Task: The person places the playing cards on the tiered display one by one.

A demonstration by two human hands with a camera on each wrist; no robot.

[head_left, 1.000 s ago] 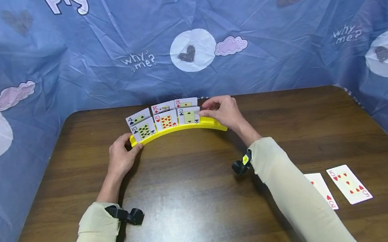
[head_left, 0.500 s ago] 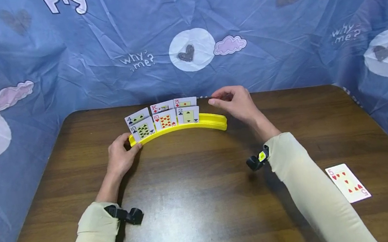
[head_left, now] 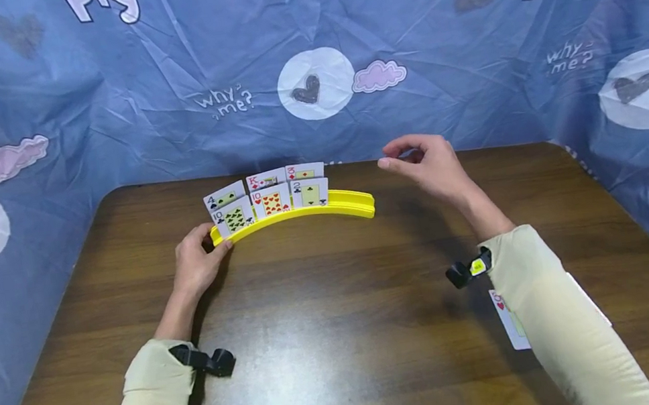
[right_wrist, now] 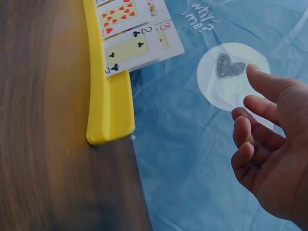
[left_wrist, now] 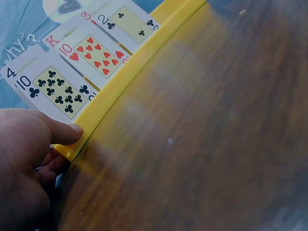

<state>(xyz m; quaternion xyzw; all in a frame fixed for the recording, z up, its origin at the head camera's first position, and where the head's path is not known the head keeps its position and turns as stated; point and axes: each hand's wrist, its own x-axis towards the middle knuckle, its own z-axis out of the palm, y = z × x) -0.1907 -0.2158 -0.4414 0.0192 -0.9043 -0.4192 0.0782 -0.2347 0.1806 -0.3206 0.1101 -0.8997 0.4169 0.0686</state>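
My left hand (head_left: 198, 262) pinches the left end of a curved yellow card holder (head_left: 352, 204), thumb on its front face in the left wrist view. Two rows of playing cards stand in the holder. In front are the ten of clubs (left_wrist: 60, 91), ten of hearts (left_wrist: 98, 57) and two of clubs (right_wrist: 127, 50). Behind them, partly covered, are a black four (head_left: 223, 195), king of diamonds (head_left: 265, 177) and three of diamonds (head_left: 305, 170). My right hand (head_left: 432, 165) is raised to the right of the holder, fingers loosely curled, holding nothing.
A heart card (head_left: 512, 324) lies on the wooden table (head_left: 325, 310) at the right, partly hidden by my right sleeve (head_left: 569, 314). The white edge of another card (head_left: 588, 297) shows beyond the sleeve. A blue printed cloth (head_left: 166, 100) hangs behind the table.
My right hand has left the holder's right end and moved to the right through the air. My left hand keeps its hold. The right forearm now covers most of the five of hearts.
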